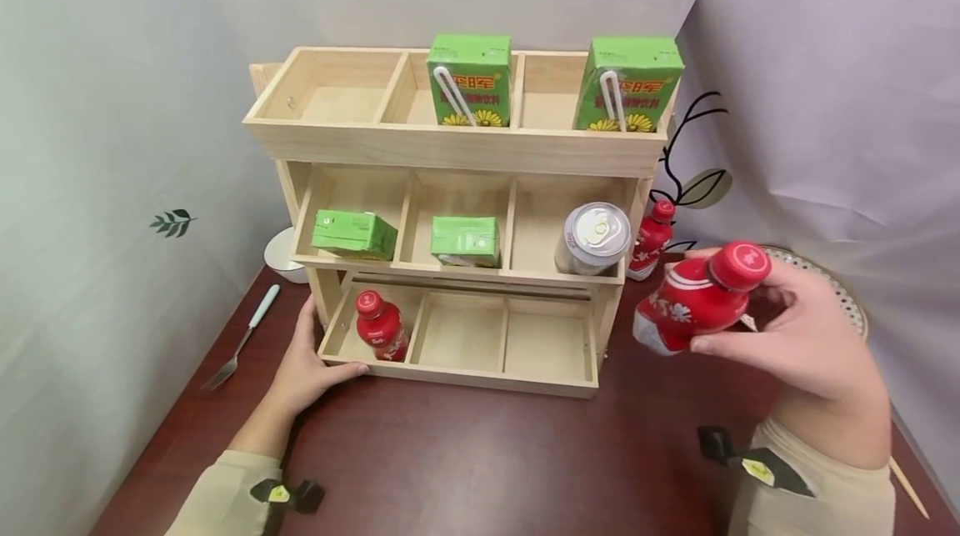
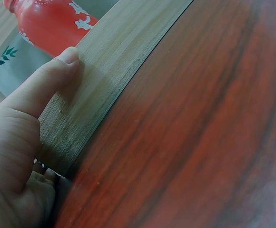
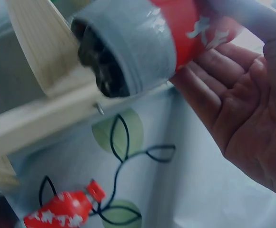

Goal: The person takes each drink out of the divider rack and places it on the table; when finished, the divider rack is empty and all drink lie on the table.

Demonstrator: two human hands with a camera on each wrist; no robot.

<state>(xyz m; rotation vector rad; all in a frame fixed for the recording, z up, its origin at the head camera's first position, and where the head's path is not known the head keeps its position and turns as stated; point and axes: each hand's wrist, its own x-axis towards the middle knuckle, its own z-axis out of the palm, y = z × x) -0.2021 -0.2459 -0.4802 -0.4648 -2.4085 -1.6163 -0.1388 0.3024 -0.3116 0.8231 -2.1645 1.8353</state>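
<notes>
My right hand grips a red bottle with a red cap, tilted in the air right of the wooden shelf. In the right wrist view the held bottle shows its grey-white base. My left hand holds the lower left corner of the shelf, thumb along the front board of the bottom tier. Another red bottle stands in the bottom left compartment, just behind that thumb. A third red bottle stands on the table beside the shelf's right side.
Green drink cartons sit on the top and middle tiers. A silver can occupies the middle right compartment. Left of the shelf are a white bowl and a fork. Behind my right hand shows a round patterned rim.
</notes>
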